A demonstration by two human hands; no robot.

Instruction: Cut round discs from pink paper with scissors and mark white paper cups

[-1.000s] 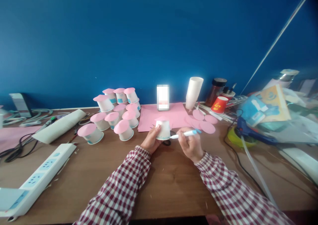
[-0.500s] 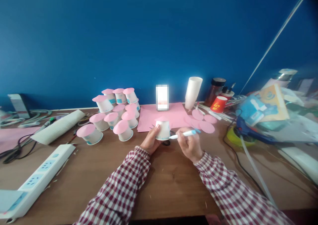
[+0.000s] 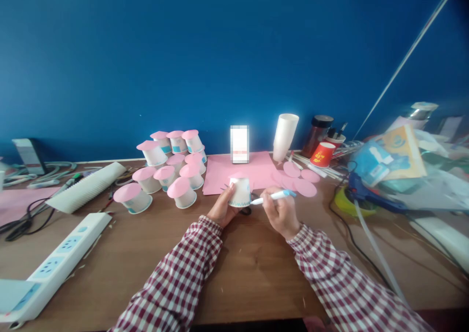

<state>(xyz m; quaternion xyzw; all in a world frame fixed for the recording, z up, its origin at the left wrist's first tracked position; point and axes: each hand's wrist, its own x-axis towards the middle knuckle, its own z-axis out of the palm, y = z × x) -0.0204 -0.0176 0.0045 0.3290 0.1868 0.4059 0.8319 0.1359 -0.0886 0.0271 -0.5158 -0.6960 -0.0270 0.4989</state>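
Two at once: gripping rim-down, pink-topped paper cup (image 3: pixel 240 193) by its side in curled left hand (image 3: pixel 221 206), over wooden table (image 3: pixel 242 283), and pinching white-and-blue marker (image 3: pixel 282 195) in right hand (image 3: pixel 280 214), tip beside rim; presumably light, thin-walled, crushable, so best held softly near stiffer rim.

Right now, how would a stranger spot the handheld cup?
Below the blue wall lies a pink sheet. At its near edge, the left hand holds a white cup. Unlike the cups farther left, it has a marker at its lower rim.
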